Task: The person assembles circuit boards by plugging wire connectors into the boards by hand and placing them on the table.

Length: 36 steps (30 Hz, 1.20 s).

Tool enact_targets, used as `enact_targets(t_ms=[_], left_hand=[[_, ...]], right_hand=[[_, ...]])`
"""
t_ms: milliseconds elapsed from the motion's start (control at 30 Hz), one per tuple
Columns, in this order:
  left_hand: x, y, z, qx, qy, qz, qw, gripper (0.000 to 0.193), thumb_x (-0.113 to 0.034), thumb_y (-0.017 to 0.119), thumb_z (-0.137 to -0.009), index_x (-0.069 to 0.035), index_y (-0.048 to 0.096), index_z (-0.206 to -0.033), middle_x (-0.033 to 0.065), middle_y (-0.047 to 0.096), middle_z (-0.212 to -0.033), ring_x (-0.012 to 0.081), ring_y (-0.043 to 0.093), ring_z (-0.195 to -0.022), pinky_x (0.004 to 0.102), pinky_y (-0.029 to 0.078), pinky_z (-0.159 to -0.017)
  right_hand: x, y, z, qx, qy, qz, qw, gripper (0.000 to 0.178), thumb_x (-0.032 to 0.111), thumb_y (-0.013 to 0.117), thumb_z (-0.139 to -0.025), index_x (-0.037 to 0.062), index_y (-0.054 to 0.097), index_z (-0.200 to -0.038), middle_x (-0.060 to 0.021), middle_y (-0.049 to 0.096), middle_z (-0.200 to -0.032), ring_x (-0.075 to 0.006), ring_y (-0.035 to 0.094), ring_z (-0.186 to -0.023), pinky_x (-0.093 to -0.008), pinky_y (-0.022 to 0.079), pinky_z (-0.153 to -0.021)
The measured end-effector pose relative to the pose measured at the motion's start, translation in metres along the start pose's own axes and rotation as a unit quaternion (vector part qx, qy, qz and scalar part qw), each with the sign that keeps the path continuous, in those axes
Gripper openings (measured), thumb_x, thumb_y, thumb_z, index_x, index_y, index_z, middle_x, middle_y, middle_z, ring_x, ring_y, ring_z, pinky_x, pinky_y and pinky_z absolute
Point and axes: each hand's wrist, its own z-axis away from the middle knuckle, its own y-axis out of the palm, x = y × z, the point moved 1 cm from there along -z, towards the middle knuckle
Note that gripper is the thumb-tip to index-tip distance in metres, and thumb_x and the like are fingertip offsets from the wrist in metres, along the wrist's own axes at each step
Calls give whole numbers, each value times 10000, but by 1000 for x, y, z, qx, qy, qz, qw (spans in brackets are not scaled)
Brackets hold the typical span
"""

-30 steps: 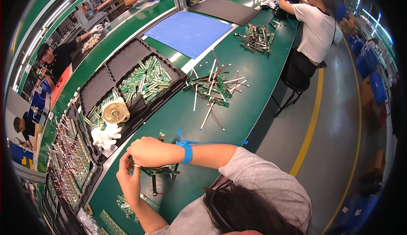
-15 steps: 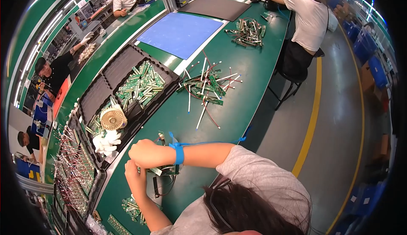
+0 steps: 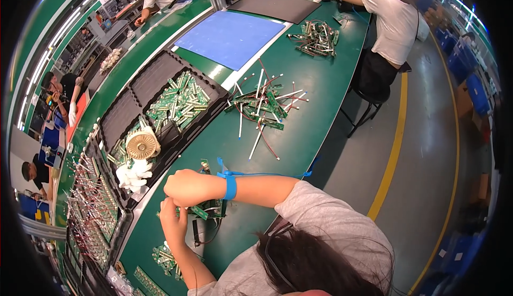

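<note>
Your right hand (image 3: 184, 188) and left hand (image 3: 172, 217) meet over the green desk (image 3: 299, 130), both grips closed on a small green circuit board (image 3: 206, 210) just above its near edge. A blue wrist strap (image 3: 231, 185) circles your right wrist; the black tray (image 3: 160, 77) of boards lies beyond.

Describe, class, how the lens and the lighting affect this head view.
Head view: fisheye bends the green bench edge and yellow floor line; black corners ring the frame; overhead light glares on the bench near the blue mat; both hands stay reasonably sharp.
</note>
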Motion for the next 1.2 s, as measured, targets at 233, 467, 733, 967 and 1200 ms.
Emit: enact_targets(t_ms=[233,467,733,967,1200], left_hand=[[-1,19,1,-49,26,9,998,129,28,556,-698,36,516,-820,192,546,-762,371,520,-729,416,410,-619],[-1,14,1,-70,-11,9,997,203,-7,556,-725,27,533,-924,164,547,-812,349,494,-756,391,411,-679],[5,-8,0,-56,-155,508,845,260,-92,529,-843,0,439,-1069,55,585,-792,91,536,-663,196,396,-602],[-8,-29,5,-115,-132,441,880,253,-61,514,-836,17,446,-1067,86,598,-830,107,525,-588,212,407,-542],[-10,-33,9,-115,-112,306,938,243,-17,504,-815,30,502,-1053,79,572,-820,116,539,-609,216,430,-548]], right_hand=[[-7,2,2,15,-6,26,1000,167,89,564,-591,-52,585,-680,-228,559,-609,-376,583,-577,-412,476,-509],[-4,-1,-1,29,35,-9,999,175,74,521,-647,-43,593,-755,-228,580,-656,-382,586,-601,-434,484,-554],[3,-23,-3,2,31,-159,987,160,108,478,-769,-37,543,-750,-188,567,-744,-350,562,-721,-404,449,-663],[2,-18,-8,44,40,-339,939,226,34,422,-762,-59,554,-919,-171,574,-836,-273,579,-765,-345,456,-695],[-10,-11,-9,-1,17,-330,944,285,-25,392,-760,-57,551,-994,-134,592,-756,-205,582,-667,-313,473,-622]])
